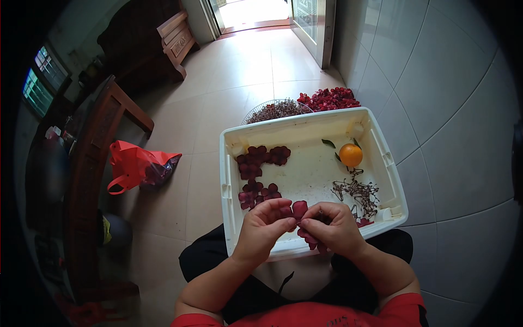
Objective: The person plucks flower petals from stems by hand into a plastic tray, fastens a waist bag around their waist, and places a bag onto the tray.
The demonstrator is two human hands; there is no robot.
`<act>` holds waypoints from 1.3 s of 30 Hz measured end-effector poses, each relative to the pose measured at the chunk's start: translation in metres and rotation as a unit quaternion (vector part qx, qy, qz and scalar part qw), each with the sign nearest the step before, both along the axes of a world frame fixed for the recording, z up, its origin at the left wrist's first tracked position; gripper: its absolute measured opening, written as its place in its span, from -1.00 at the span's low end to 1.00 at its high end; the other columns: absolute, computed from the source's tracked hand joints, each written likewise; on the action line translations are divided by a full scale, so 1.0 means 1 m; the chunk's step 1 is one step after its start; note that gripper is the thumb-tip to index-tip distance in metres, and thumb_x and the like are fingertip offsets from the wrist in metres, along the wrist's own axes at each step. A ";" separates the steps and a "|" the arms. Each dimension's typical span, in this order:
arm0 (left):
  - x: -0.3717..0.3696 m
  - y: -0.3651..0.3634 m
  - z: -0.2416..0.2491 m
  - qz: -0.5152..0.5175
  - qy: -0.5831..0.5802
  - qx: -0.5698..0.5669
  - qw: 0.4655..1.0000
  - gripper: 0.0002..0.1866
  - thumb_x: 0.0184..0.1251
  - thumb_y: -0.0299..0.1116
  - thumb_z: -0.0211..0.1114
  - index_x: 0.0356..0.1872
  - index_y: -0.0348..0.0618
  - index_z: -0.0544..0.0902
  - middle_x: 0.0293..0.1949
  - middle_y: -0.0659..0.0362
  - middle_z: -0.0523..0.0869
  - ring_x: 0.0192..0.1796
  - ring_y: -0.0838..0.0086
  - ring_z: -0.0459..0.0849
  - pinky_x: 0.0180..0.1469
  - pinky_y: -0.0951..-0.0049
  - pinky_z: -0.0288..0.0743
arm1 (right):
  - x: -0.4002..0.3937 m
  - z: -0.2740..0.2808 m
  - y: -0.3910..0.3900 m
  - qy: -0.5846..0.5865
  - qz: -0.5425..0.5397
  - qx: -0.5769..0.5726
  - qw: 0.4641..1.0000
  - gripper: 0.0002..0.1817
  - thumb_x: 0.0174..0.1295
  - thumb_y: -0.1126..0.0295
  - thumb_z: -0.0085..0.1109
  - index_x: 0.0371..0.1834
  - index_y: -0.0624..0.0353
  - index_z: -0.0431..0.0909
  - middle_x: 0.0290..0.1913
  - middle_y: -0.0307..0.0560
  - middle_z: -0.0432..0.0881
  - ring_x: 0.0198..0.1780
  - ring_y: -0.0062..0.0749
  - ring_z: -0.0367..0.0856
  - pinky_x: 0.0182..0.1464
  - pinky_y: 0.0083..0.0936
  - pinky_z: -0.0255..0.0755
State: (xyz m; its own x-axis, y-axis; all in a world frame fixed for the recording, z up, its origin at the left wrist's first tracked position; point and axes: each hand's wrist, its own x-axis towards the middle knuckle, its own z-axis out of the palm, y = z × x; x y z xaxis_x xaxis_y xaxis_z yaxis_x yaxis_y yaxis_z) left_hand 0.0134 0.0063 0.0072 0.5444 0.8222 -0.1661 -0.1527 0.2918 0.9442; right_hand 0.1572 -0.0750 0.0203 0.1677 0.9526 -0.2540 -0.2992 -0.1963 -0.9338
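Over the near side of a white plastic tub (231, 215), both hands are pinched together on a dark red artificial flower (299, 209). My left hand (267, 224) grips its petals between thumb and fingers. Closed on the flower from the other side is my right hand (336, 226), and more red petals (309, 238) hang beneath its thumb. Fingers hide where the pieces meet. Inside the tub, several dark red flowers (250, 163) lie along the left. Thin brown stems (362, 196) are heaped at the right, below an orange (351, 155) with green leaves.
Beyond the tub stand a clear bowl of brown stems (278, 110) and a pile of red petals (329, 100). A red bag (139, 163) sits on the floor at left, beside a wooden table (98, 147). A tiled wall (441, 109) rises at right.
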 end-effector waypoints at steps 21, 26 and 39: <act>-0.010 0.011 -0.008 -0.095 -0.033 -0.240 0.966 -0.88 0.22 -0.59 0.18 -0.26 -0.34 0.64 -0.42 0.04 0.69 -0.47 0.39 0.65 -0.32 0.54 0.55 | -0.002 -0.018 -0.004 -0.183 -0.055 0.090 0.977 -0.99 0.13 0.60 0.15 -0.42 0.31 0.53 -0.58 -0.15 0.59 -0.72 -0.64 0.43 -0.74 -0.78 0.25; -0.010 0.010 -0.007 -0.096 -0.031 -0.228 0.969 -0.87 0.21 -0.59 0.18 -0.24 -0.35 0.65 -0.41 0.03 0.70 -0.45 0.39 0.66 -0.30 0.55 0.56 | -0.001 -0.024 -0.003 -0.308 -0.081 0.154 0.935 -0.96 0.05 0.62 0.19 -0.46 0.27 0.54 -0.55 -0.15 0.60 -0.67 -0.59 0.44 -0.67 -0.72 0.28; -0.005 0.001 -0.005 -0.059 -0.019 -0.154 0.986 -0.87 0.22 -0.60 0.23 -0.23 -0.35 0.67 -0.39 0.03 0.72 -0.40 0.42 0.68 -0.26 0.57 0.58 | -0.006 -0.035 0.004 -0.564 -0.136 0.223 0.784 -0.86 -0.17 0.59 0.28 -0.53 0.18 0.53 -0.46 -0.16 0.62 -0.51 -0.35 0.51 -0.39 -0.53 0.39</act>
State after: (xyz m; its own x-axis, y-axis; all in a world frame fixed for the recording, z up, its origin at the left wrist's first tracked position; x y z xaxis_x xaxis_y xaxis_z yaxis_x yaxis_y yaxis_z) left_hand 0.0085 0.0076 0.0023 0.6439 0.6669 -0.3752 -0.1341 0.5811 0.8027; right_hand 0.1508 -0.0705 -0.0149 0.2585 0.7946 0.5494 0.7910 0.1523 -0.5925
